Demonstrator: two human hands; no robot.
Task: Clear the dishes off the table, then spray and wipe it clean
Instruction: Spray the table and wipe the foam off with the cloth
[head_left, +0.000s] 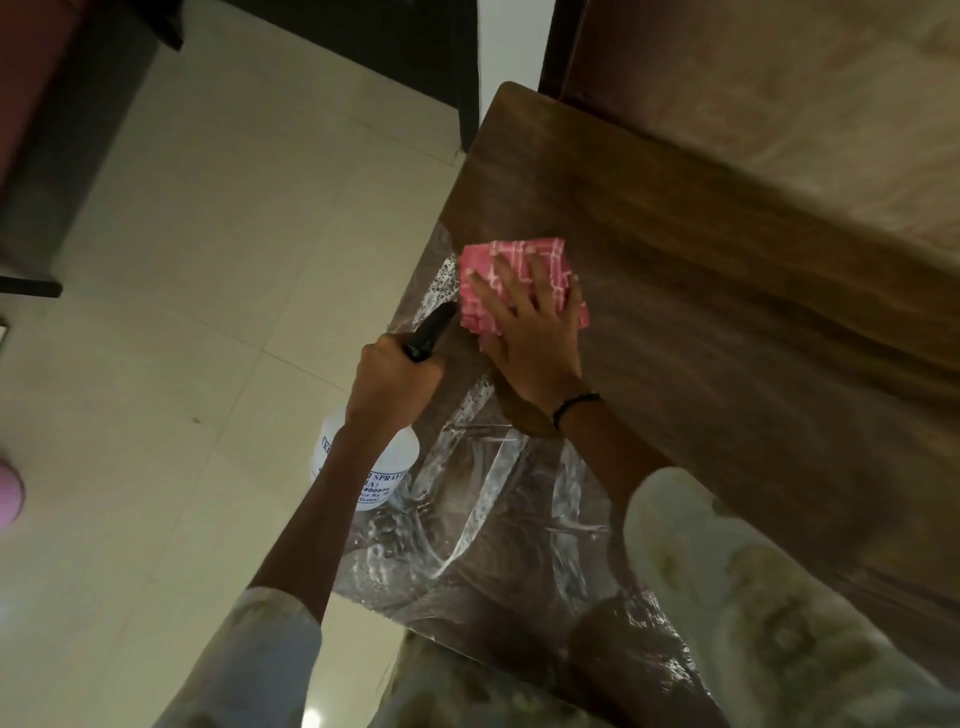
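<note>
Spray bottle (370, 470) — label half hidden behind left hand (395, 379).

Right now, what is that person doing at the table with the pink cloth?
The person is cleaning the brown wooden table. Their right hand presses a folded pink checked cloth flat on the tabletop, fingers spread. Their left hand grips the black trigger head of a white plastic spray bottle, held beside the table's edge. Wet, foamy streaks cover the near part of the table. No dishes are in view.
</note>
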